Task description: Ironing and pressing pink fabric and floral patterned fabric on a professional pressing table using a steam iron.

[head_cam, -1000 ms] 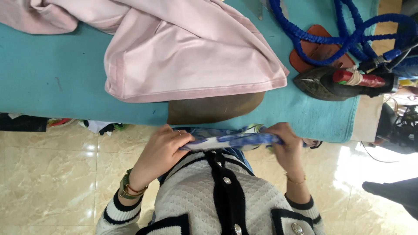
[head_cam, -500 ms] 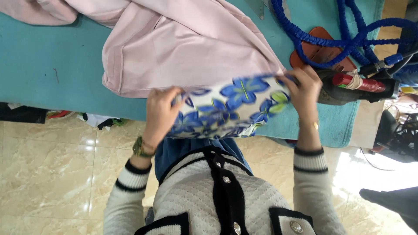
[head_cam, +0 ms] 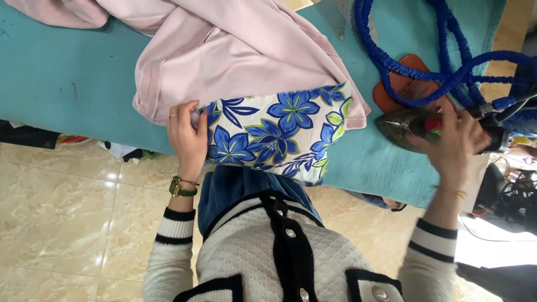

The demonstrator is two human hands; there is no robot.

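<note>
A: Teal ironing board (head_cam: 67,72) over tiled floor; pink garment (head_cam: 251,56) pushed to the far side, leaving room for the blue floral fabric (head_cam: 279,134) at the near edge.
B: Hands?
A: Apart. Left hand (head_cam: 187,134) flat, pinning the fabric's edge so it lies taut. Right hand (head_cam: 456,137) on the iron (head_cam: 414,126), closing on its handle; full grip unclear. Blue cord (head_cam: 447,67) coiled clear.

Left hand (head_cam: 187,134) presses floral cloth (head_cam: 274,134); right hand (head_cam: 456,140) touches iron (head_cam: 405,126).

Blue-floral white cloth (head_cam: 279,134) flat at teal tabletop (head_cam: 67,72) edge, partly over pink fabric (head_cam: 235,61); dark iron (head_cam: 411,126) just right.
</note>
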